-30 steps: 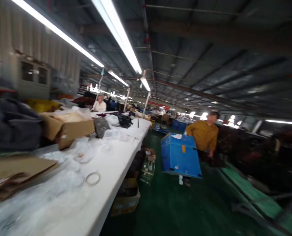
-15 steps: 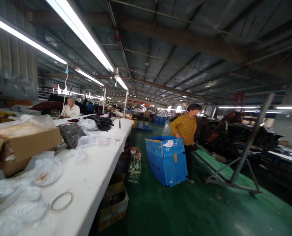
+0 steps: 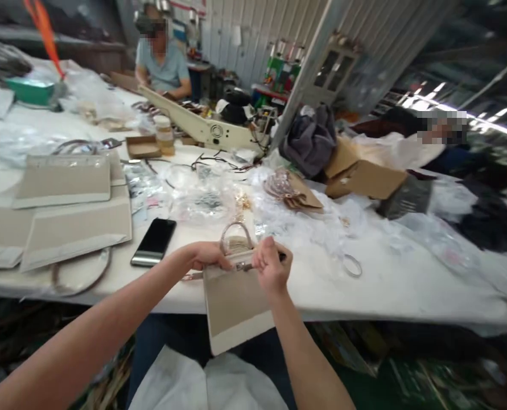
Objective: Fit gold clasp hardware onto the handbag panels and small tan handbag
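Observation:
A flat beige handbag with pale borders overhangs the table's front edge, its thin round handle standing up behind. Closed on the bag's top edge, my left hand has its fingertips beside a small metal fitting. My right hand is a fist at the bag's upper right, thumb up. A dark end pokes out of the fist on the right, and metal shows on its left; the thing inside is mostly hidden. A short brown strap sticks out left of the bag.
Several similar beige bags lie at left, beside a black phone. Plastic bags and gold-coloured hardware are strewn behind my hands. A tape ring and cardboard box are right. A person sits across the table.
The view has swung from the aisle, with its blue bin and standing person, down to the white table in front of me. Both my hands and the handbag are now visible.

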Motion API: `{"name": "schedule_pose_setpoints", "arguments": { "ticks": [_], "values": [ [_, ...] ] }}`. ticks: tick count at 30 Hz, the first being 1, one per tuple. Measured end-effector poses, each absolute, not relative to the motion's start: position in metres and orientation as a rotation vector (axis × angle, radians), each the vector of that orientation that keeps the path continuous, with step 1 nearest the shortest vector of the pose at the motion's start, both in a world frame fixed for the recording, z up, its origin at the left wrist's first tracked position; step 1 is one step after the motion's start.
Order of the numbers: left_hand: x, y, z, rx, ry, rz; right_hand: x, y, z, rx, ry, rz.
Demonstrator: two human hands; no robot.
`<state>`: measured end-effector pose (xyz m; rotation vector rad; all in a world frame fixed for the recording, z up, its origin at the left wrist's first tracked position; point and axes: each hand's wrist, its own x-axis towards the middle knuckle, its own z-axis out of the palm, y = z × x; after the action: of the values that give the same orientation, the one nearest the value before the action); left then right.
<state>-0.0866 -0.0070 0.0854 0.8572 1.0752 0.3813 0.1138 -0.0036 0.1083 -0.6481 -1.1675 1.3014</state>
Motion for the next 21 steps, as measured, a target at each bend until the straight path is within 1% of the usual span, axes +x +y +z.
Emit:
{"name": "schedule_pose_setpoints", "arguments": {
  "ticks": [3,6,12,19,21],
  "values": [
    [-0.085,-0.004,0.073,0.734,0.984,0.407,0.114,-0.008,0.115,-0.596,-1.155,1.334],
    [-0.078,0.005,0.071,0.740,0.939,0.420,0.116,-0.010,0.123,-0.614,-1.200,1.327],
    [-0.078,-0.001,0.068,0.778,0.950,0.497,0.102,-0.008,0.122,-0.675,-1.200,1.324],
    [-0.075,-0.009,0.069,0.797,0.946,0.594,0.064,0.034,0.112,-1.131,-1.220,1.127],
    [-0.076,-0.010,0.069,0.858,0.968,0.596,0.055,0.051,0.110,-1.251,-1.261,1.152]
  ]
}}
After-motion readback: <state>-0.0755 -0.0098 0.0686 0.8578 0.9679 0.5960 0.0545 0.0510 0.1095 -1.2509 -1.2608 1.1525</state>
